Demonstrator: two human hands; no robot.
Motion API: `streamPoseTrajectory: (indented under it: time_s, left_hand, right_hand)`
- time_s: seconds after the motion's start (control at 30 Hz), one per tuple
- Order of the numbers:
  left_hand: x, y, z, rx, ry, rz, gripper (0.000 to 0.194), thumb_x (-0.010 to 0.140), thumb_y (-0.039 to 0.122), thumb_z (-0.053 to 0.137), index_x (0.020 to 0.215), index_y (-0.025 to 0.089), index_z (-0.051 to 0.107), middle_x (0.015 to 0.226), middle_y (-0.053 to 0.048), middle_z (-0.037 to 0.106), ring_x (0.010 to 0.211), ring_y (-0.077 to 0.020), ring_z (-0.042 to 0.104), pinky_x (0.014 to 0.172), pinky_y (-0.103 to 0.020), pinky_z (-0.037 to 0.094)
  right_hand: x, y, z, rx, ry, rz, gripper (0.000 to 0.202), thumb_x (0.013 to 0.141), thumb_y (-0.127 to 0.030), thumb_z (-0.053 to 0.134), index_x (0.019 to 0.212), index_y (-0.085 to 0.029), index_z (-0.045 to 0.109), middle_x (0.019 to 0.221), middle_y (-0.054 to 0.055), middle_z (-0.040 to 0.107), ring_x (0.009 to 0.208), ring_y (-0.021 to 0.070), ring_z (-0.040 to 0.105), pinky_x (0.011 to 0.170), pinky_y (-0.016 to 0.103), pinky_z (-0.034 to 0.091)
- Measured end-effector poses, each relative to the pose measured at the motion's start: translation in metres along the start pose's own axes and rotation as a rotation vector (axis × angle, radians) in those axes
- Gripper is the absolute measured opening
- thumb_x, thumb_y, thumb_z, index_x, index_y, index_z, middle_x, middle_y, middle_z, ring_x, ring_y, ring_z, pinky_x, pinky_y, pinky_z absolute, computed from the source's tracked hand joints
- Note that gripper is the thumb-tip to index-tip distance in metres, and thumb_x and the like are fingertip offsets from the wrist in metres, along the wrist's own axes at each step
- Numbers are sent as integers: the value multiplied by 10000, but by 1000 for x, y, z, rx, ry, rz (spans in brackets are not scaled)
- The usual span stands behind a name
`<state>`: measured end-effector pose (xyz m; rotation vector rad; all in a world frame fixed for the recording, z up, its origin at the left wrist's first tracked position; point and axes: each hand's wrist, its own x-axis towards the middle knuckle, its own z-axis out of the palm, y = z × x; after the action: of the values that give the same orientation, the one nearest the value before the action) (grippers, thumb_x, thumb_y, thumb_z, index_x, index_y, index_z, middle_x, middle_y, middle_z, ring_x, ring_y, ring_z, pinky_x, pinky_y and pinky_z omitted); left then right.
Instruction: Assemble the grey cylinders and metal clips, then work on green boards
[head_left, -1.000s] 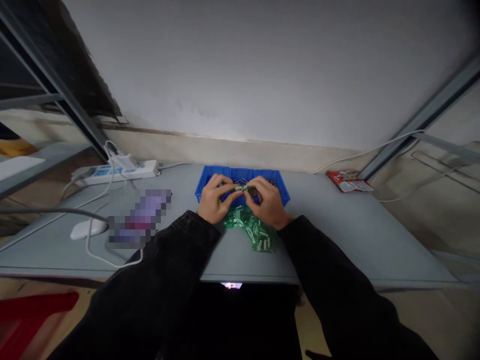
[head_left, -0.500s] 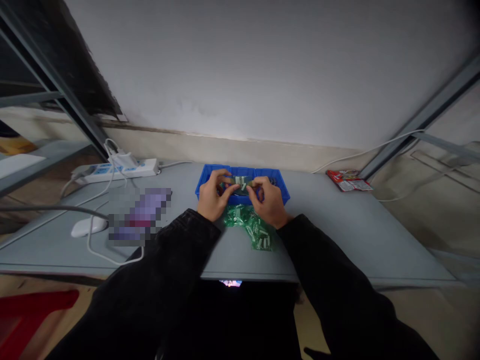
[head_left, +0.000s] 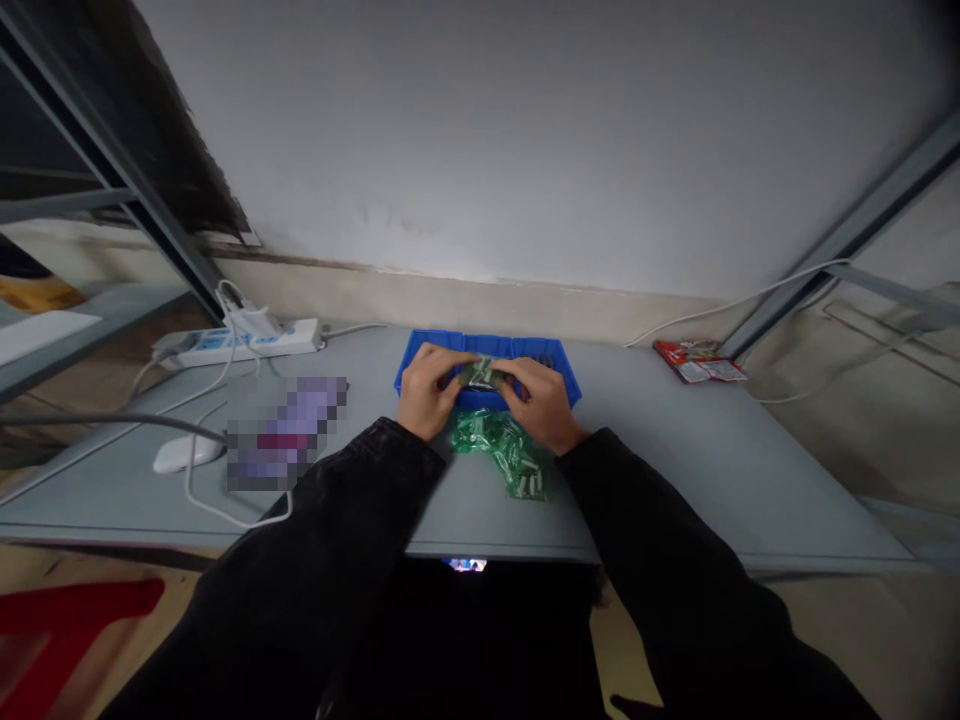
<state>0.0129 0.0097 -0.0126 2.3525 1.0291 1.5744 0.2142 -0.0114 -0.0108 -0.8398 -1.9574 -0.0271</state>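
Between my two hands is a small green plastic bag (head_left: 482, 373) with pale little pieces inside, held over the front of a blue compartment bin (head_left: 574, 388). My left hand (head_left: 431, 390) pinches the bag's left side, fingers closed. On its right side, my right hand (head_left: 544, 400) grips it with thumb and fingers. Small dark items lie in the bin's compartments, partly hidden by my hands. Just in front of the bin, more green bags (head_left: 517, 465) with short white cylindrical pieces rest on the grey table (head_left: 660, 460).
A white power strip (head_left: 289, 342) with plugs and cables stands at the back left. Nearer lie a white rounded case (head_left: 187, 453) and a blurred-out purple item (head_left: 296, 425). A red packet (head_left: 701, 362) is at the right back. Metal posts flank the table.
My fingers have shifted on the held bag, which now looks more bunched and compact between them. The other green bags stay in place. The view has moved slightly.
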Motion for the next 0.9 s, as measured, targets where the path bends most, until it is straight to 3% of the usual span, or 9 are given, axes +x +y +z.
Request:
streamPoseTrajectory:
  time_s: [0.27, 0.47, 0.9]
  left_hand:
    - [1, 4, 0, 40, 26, 48, 100, 926, 286, 676, 970, 232, 748, 964, -47, 662, 929, -220, 584, 845, -411, 507]
    - [0, 7, 1, -34, -52, 52, 96, 946, 273, 645, 971, 203, 706, 982, -61, 699, 922, -215, 597, 767, -368, 518]
    - [2, 11, -1, -25, -79, 118, 109, 908, 265, 650, 913, 162, 684, 909, -59, 698, 764, -169, 562, 768, -350, 502]
  right_hand:
    - [3, -6, -4, -36, 29, 10, 121, 970, -278, 603, 1033, -225, 692, 908, 43, 660, 850, 182, 628, 799, 351, 540]
    - [4, -5, -2, -44, 36, -22, 119, 923, -187, 588, 1019, -222, 648, 985, 55, 667, 967, 207, 632, 868, 379, 544]
    - [1, -4, 2, -32, -20, -17, 109, 891, -161, 570, 984, -208, 602, 950, 57, 651, 924, 204, 621, 837, 359, 533]
